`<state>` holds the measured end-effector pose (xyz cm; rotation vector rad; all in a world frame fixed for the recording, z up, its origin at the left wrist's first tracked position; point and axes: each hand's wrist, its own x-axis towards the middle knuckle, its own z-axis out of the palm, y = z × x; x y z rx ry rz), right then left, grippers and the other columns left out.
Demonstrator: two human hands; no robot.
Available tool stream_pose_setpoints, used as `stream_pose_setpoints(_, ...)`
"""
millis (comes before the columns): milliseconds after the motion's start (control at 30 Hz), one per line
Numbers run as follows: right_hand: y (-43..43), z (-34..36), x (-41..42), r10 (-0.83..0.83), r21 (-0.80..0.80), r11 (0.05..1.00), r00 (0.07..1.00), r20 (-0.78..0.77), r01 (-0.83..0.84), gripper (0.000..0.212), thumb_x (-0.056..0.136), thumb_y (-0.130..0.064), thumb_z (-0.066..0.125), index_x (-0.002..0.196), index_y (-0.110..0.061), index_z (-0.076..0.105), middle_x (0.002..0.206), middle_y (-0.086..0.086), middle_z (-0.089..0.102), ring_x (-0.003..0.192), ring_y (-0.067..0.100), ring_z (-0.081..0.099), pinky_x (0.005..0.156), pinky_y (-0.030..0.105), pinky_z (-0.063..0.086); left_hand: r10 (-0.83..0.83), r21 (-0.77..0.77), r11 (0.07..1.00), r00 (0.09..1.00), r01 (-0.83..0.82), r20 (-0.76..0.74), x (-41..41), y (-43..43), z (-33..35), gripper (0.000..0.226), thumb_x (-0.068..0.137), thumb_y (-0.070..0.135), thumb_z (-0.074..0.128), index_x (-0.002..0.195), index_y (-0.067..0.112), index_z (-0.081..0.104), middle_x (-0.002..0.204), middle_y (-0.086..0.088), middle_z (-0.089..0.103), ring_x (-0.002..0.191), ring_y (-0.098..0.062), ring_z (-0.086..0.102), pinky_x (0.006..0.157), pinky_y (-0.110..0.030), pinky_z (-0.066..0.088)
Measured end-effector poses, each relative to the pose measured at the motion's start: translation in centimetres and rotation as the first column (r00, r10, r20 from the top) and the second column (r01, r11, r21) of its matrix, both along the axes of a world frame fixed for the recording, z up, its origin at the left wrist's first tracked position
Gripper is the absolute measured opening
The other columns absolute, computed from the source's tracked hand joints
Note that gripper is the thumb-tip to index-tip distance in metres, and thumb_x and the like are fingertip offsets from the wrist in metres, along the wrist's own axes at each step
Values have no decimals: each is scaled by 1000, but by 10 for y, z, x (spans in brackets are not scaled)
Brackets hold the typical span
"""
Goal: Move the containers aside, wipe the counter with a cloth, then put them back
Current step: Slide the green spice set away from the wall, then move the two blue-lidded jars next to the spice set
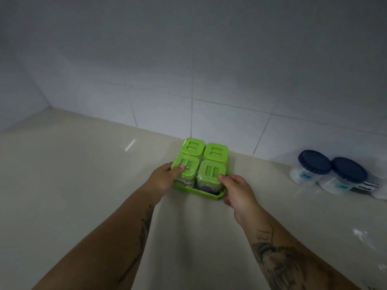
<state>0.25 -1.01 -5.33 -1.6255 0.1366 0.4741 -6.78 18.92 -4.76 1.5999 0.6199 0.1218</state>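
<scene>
Several clear jars with green lids (215, 152) stand packed together in a green tray (209, 195) on the beige counter (83, 185), close to the tiled back wall. My left hand (162, 178) grips the tray's left side, thumb resting on the front-left lid. My right hand (238, 192) holds the tray's front-right corner, thumb touching the front-right lid. No cloth is in view.
Two round clear tubs with dark blue lids (333, 168) stand at the right by the wall, with a white object partly cut off beside them. White tiled walls (209, 80) meet at a corner on the far left.
</scene>
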Motion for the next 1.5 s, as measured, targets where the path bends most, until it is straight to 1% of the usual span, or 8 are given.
stream_pose_setpoints(433, 39, -11, 0, 17, -126, 992, 996, 92, -5, 21, 88, -39, 65, 94, -20, 61, 80, -1, 59, 63, 12, 52, 59, 28, 42, 42, 72, 997, 999, -42, -6, 2, 33, -13, 16, 86, 46, 60, 81, 33, 69, 70, 20, 70, 59, 6, 61, 49, -13, 42)
stream_pose_setpoints(567, 38, -6, 1, 70, -211, 976, 994, 88, -50, 24, 88, -45, 62, 92, -21, 60, 94, 4, 65, 81, 20, 61, 72, 34, 47, -5, 300, 953, 994, 37, -109, 4, 33, -1, 27, 89, 45, 56, 106, 26, 64, 102, -1, 67, 89, -18, 63, 77, -32, 48)
stream_pose_setpoints(700, 19, 12, 3, 156, -277, 951, 987, 45, -138, 30, 88, -51, 59, 95, -22, 59, 88, 2, 61, 81, 24, 60, 64, 32, 45, 91, 587, 806, 961, 82, -260, 9, 26, 21, 71, 83, 50, 61, 142, 17, 39, 140, -12, 46, 124, -33, 48, 100, -45, 41)
stream_pose_setpoints(833, -43, 25, 15, 44, -243, 970, 994, 97, -19, 36, 87, -53, 60, 103, -20, 60, 99, 2, 62, 93, 22, 60, 84, 40, 51, 150, 809, 588, 980, 21, -134, 26, -12, 48, 57, 80, 54, 58, 129, 26, 52, 137, -4, 49, 125, -31, 45, 102, -49, 37)
stream_pose_setpoints(967, -129, 35, 39, -60, -380, 914, 975, 215, 140, 50, 88, -46, 61, 128, -17, 54, 128, 5, 57, 112, 24, 55, 93, 35, 43, -15, 948, 271, 985, 168, -171, 65, -80, 62, 52, 84, 56, 50, 131, 36, 48, 144, 8, 42, 141, -25, 22, 106, -69, 4)
stream_pose_setpoints(1100, -204, 40, 66, 4, -539, 811, 918, 396, 229, 49, 87, -36, 65, 129, -14, 53, 129, 10, 55, 117, 27, 53, 98, 37, 42, -197, 963, 163, 963, 215, -182, 110, -161, 58, 56, 83, 59, 48, 135, 36, 44, 147, 8, 39, 144, -25, 16, 102, -73, -5)
stream_pose_setpoints(1267, -279, 43, 95, 110, -705, 667, 903, 416, 243, 71, 86, -32, 65, 147, -15, 34, 142, 16, 45, 127, 32, 46, 108, 43, 36, -272, 899, 247, 916, 362, -294, 150, -247, 36, 72, 78, 70, 44, 142, 39, 30, 149, 6, 36, 140, -25, 25, 102, -73, -7)
stream_pose_setpoints(1500, -317, 26, 131, 282, -758, 649, 905, 319, 65, 88, 86, -40, 65, 154, -31, 10, 149, 5, 42, 129, 27, 47, 106, 45, 40, -429, 541, 716, 889, 442, -159, 196, -297, 7, 117, 66, 50, 79, 147, 45, -5, 159, -3, -2, 140, -28, 26, 113, -49, 25)
